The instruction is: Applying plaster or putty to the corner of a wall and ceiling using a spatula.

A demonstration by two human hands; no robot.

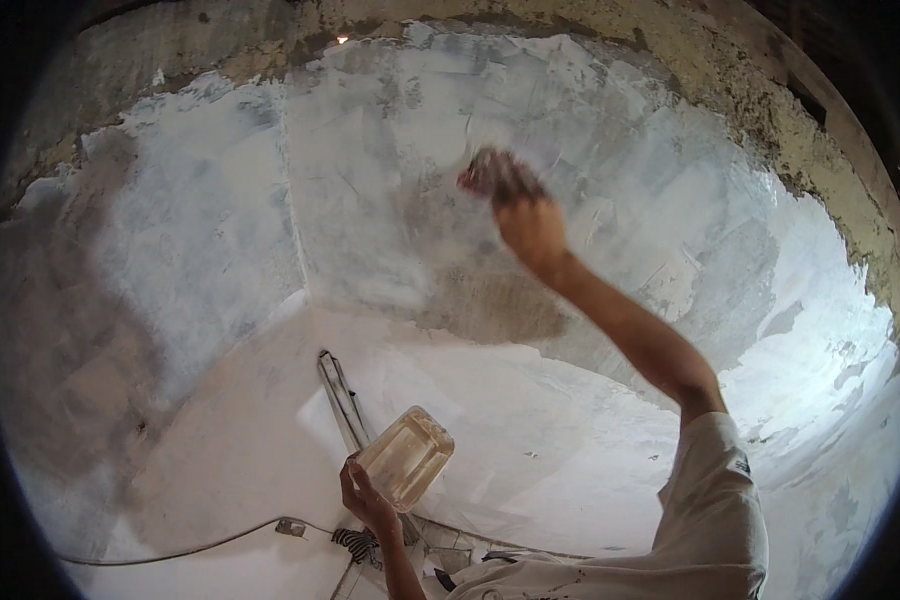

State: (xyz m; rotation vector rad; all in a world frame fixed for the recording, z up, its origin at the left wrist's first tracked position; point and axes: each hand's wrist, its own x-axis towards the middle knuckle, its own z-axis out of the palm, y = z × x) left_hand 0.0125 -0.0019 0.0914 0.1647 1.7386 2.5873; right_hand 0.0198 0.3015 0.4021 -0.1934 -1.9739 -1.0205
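My left hand (370, 497), low in the middle, grips a shallow rectangular plastic tub (429, 478) by its edge. The tub is see-through and yellowish, tilted, with pale smears on its inside. My right arm stretches up across the view to the wall (370, 200), which is patchy with white and grey plaster. At its end my right hand (526, 205) is closed and smeared by motion, close against the plaster. Something dark reddish shows at its fingers, too blurred to name.
A long pale metal bar or folded stand (342, 400) leans behind the tub. A dark cable (195, 548) with a small box (291, 526) runs along the lower left. Striped cloth (356, 543) lies beside my left wrist. Rough bare masonry (770, 110) edges the plaster above.
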